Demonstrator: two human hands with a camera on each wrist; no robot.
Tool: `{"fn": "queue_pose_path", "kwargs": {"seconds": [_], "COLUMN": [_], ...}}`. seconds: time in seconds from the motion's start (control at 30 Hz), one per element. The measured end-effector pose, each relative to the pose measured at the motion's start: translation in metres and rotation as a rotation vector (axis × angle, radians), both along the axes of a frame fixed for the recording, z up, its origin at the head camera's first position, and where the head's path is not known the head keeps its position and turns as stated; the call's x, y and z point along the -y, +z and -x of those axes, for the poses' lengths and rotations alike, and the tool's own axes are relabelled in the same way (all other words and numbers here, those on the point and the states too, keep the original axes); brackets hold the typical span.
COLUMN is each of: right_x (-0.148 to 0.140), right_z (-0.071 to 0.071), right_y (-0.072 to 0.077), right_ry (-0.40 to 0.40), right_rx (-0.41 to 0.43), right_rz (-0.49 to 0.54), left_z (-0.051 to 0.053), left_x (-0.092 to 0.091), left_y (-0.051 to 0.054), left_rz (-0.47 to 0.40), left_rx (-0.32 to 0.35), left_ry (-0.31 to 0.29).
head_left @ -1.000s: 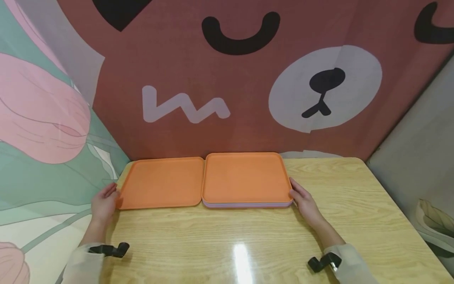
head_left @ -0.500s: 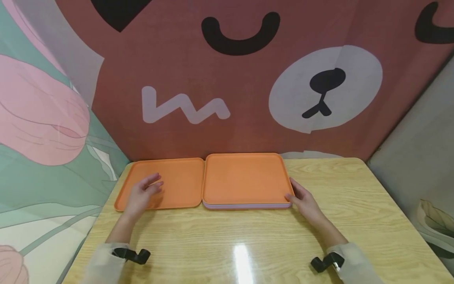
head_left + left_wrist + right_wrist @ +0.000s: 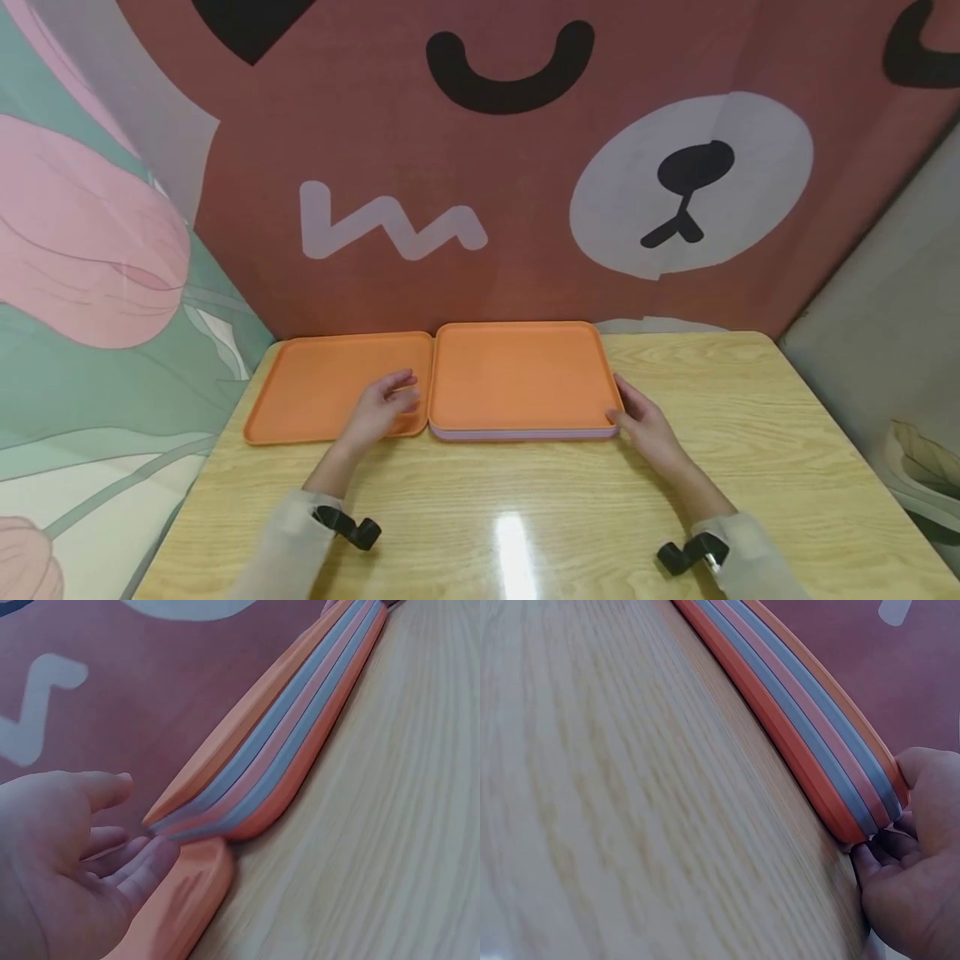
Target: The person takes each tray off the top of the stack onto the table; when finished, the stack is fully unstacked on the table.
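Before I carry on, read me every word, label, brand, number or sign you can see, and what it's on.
No readable text in any view.
Left tray and stack: no lettering on the surfaces that show.
Wall: drawn shapes only; the pale zigzag looks a bit like an "m" but seems part of the picture.
Black wrist devices: too small to tell if they carry markings.

From the head we look forward and down across the wood-grain table (image 3: 442, 517); from each wrist, tilted and much nearer, we face the tray stack (image 3: 292, 716), which both views share from opposite ends.
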State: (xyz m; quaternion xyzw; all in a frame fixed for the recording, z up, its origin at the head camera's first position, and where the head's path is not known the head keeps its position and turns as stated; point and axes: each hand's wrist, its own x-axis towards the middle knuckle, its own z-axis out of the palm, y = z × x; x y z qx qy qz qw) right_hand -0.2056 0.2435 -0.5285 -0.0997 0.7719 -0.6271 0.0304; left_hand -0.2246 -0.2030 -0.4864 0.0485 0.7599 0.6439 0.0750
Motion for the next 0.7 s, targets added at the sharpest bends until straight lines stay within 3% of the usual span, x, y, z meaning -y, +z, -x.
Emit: {"fn": "queue_pose_path", "kwargs": {"seconds": [0.13,0.3,0.37,0.47,0.57,0.7], "right_x": [0.001,0.003,0.003,0.004,0.004,0.006], "right_z": [0.0,0.002,0.003,0.006,0.008,0.007], "right_y": [0.002,0.004,0.006,0.009,0.013,0.016], "right_ry": [0.003,-0.023,-0.036,-0.061,-0.094,-0.135], "right_rx": [0.004,0.015,0.02,0.036,0.071,0.107], "right_rz": [-0.006,-0.028,-0.036,-0.038,-0.016,0.047], "left_z": [0.002,0.001,0.001,0.004,0.004,0.002], "left_x": [-0.016,-0.024,-0.025,-0.027,-0.03,-0.029], "left_y": [-0.006,-0.015,-0.018,-0.021,-0.016,-0.016], "left_rz": [0.037,0.045,0.041,0.065,0.103,0.093], "left_rx": [-0.024,-0.164,-0.192,-0.161,-0.091,-0.067], "left_ry": [-0.03,-0.037,-0.032,-0.027,-0.026,-0.029]}}
